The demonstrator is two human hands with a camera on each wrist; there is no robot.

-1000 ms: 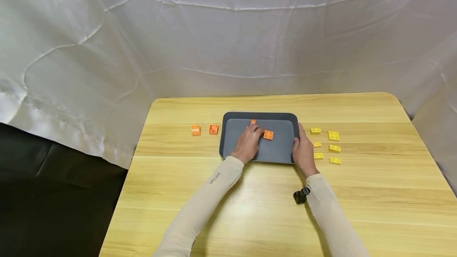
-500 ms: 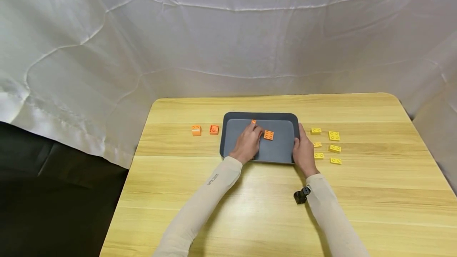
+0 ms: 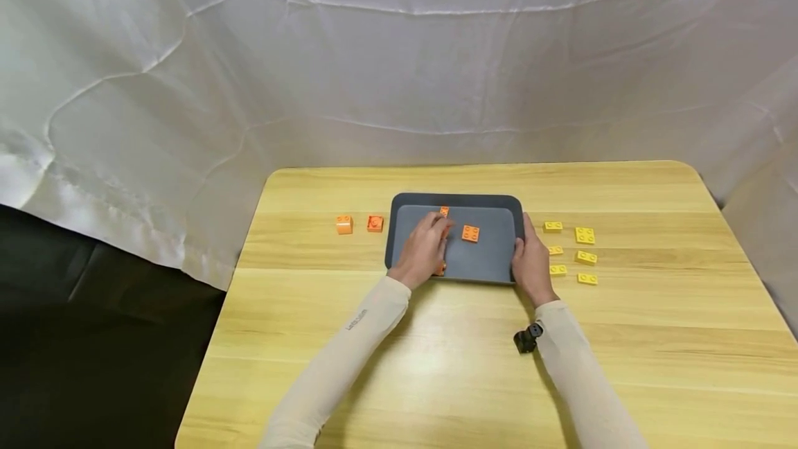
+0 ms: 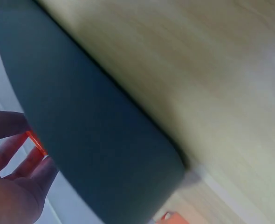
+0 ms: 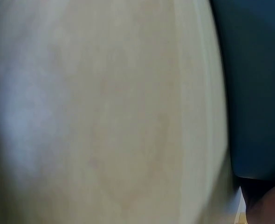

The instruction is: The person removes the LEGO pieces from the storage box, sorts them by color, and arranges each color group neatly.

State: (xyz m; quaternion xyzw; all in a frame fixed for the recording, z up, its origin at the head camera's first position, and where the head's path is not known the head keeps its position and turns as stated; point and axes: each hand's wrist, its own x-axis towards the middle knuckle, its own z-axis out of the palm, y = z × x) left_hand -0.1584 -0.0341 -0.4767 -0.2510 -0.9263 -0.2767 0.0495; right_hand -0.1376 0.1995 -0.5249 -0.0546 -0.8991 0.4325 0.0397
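Observation:
A dark grey tray (image 3: 489,269) lies on the wooden table, with orange toy bricks in it. My left hand (image 3: 422,248) reaches over its left half, and the fingertips pinch an orange brick (image 4: 36,143), mostly hidden by the fingers. A square four-stud orange brick (image 3: 470,233) sits to the right of that hand. Another orange brick (image 3: 445,211) is by the tray's far wall, and a further orange brick (image 3: 440,269) shows partly beside the wrist at the near wall. My right hand (image 3: 531,262) grips the tray's right side, its thumb at the rim.
Left of the tray stand a rounded orange brick (image 3: 344,225) and a square orange brick (image 3: 375,224). Several yellow bricks (image 3: 584,235) are spread in two columns to the right, close to my right hand. A pale curtain (image 3: 399,89) hangs behind the table.
My left hand has drawn slightly left and toward me, away from the square four-stud brick. The orange brick at the near wall shows more now. My right hand stays on the tray.

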